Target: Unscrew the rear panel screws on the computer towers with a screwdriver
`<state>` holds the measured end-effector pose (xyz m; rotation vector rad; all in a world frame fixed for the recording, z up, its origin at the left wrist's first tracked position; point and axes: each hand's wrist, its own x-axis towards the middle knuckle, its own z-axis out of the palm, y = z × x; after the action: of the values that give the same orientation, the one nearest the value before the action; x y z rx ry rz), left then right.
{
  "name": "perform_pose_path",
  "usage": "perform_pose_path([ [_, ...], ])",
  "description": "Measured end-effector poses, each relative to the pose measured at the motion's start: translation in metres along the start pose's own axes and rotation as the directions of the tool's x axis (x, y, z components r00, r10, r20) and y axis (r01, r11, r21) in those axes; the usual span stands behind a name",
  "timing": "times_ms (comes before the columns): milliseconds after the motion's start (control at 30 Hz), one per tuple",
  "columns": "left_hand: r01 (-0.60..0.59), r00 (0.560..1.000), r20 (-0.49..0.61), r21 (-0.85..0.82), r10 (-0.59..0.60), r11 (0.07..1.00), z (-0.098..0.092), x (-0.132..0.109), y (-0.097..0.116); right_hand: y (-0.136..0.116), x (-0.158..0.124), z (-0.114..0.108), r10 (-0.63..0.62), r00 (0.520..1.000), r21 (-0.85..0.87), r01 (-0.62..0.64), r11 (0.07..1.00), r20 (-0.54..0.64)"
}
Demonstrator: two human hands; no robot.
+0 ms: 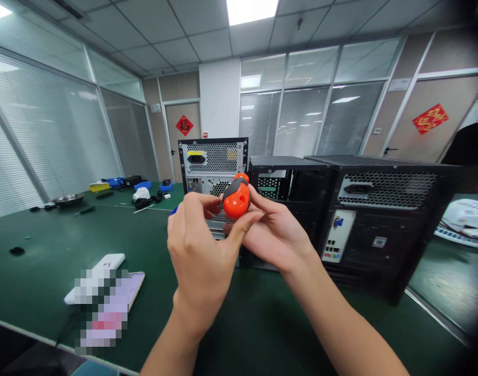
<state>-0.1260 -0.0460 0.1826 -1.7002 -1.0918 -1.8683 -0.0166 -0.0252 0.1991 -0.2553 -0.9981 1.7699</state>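
Note:
A screwdriver [236, 199] with a red and dark grey handle is held in front of me, its rounded butt end towards me. The shaft and tip are hidden behind the handle and fingers. My left hand [199, 235] is closed, thumb and curled fingers gripping the handle from the left and below. From the right, my right hand [276, 224] wraps its fingers around the same handle. Just beyond my hands stands a computer case [213, 151] with a silver perforated back panel, partly covered by them.
An open-sided black computer case [289, 163] and another black case [375, 240] stand to the right. On the green table [66, 230] at left lie a white device [111, 261] and a phone [135, 284]. Blue trays [143, 185] and cables [147, 201] sit farther back.

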Motion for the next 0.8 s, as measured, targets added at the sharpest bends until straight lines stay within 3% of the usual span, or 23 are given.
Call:
perform_pose_path([
  [233,0.004,0.999,-0.041,0.034,-0.003,0.999,0.0041,-0.0029,0.0024,0.0015,-0.0005,0.001,-0.018,0.999,0.054,0.019,0.998,-0.031],
  [800,-0.01,0.997,-0.07,0.066,0.015,0.998,0.0071,-0.0066,0.0061,0.0036,0.0007,-0.0024,-0.071,0.996,0.005,0.071,0.997,0.05],
])
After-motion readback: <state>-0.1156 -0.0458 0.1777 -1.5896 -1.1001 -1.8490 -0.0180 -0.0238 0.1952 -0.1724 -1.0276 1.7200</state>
